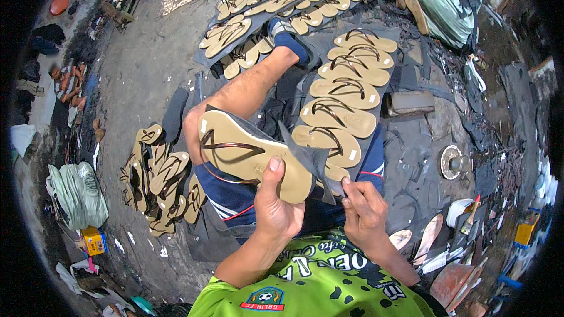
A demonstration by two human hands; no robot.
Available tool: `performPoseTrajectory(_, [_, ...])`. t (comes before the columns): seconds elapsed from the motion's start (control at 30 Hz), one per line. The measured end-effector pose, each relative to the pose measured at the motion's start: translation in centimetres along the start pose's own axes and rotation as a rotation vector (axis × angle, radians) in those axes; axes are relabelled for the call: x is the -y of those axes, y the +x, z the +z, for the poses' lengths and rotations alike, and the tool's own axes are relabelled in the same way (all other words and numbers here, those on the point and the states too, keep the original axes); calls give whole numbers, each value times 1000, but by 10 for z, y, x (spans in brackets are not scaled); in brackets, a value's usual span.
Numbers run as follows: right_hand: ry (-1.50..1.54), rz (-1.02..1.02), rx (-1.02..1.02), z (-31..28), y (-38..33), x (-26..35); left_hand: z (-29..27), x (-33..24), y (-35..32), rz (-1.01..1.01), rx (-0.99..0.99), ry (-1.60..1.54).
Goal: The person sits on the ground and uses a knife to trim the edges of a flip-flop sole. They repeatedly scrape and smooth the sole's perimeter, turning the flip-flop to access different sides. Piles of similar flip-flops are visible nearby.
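A tan flip-flop sandal [247, 147] with a dark brown strap rests across my knee. My left hand [275, 205] grips its heel end, thumb on top of the footbed. A strip of dark rubber sole [305, 158] peels away from the sandal's edge. My right hand [363, 211] pinches the lower end of that dark strip beside the sandal's heel. A row of finished tan sandals [343, 91] lies along my right leg.
More tan sandals lie in rows on the ground ahead [294, 0] and in a heap at my left [158, 179]. Green sacks sit at the left [79, 194] and top right [443, 3]. Rubber scraps, a round tin [453, 161] and tools [464, 223] crowd the right.
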State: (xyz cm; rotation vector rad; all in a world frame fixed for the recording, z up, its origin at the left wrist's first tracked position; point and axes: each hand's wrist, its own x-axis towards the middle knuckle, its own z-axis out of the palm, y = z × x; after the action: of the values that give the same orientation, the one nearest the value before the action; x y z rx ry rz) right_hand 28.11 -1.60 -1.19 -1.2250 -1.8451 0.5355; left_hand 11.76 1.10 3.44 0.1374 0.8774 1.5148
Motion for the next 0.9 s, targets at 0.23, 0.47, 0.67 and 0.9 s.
performPoseTrajectory(0.23, [74,96,173,-26,17,28,-1,-1,-16,17,-16,65])
performPoseTrajectory(0.47, [196,172,367,-32,31,32,-28,10,-30,-111,-113,194])
performPoseTrajectory(0.67, [282,161,651,-34,29,20,-51,5,-38,-126,-79,213])
performPoseTrajectory(0.9, [435,122,673,-8,38,30,-70,0,-55,-185,-83,11])
